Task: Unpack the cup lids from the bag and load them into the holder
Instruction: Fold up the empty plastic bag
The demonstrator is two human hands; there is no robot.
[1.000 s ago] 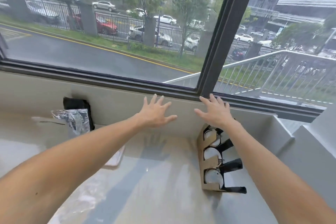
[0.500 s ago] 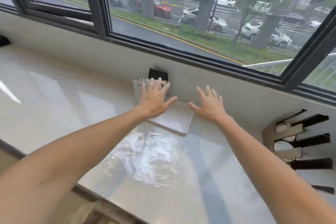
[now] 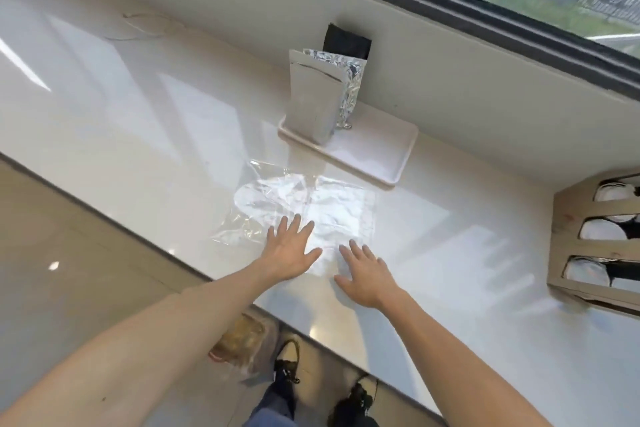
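A clear plastic bag (image 3: 294, 204) lies flat and crumpled on the white counter (image 3: 138, 114). My left hand (image 3: 289, 248) hovers over its near edge, fingers spread, holding nothing. Just right of it, my right hand (image 3: 365, 274) is also spread flat and empty at the bag's near right corner. A cardboard lid holder (image 3: 568, 246) with three slots stands at the right edge, and white lids (image 3: 599, 229) show in its slots. Whether the bag holds lids I cannot tell.
A white tray (image 3: 377, 152) sits against the wall behind the bag, with a grey pouch (image 3: 311, 100), a foil pouch (image 3: 349, 87) and a black pouch (image 3: 346, 43) standing on it. The counter's front edge runs diagonally; below it lie the floor, my shoes and a small packet (image 3: 242, 336).
The view has swung down and left from the window to the counter. Both hands have come back from the wall towards me and now sit over the plastic bag.
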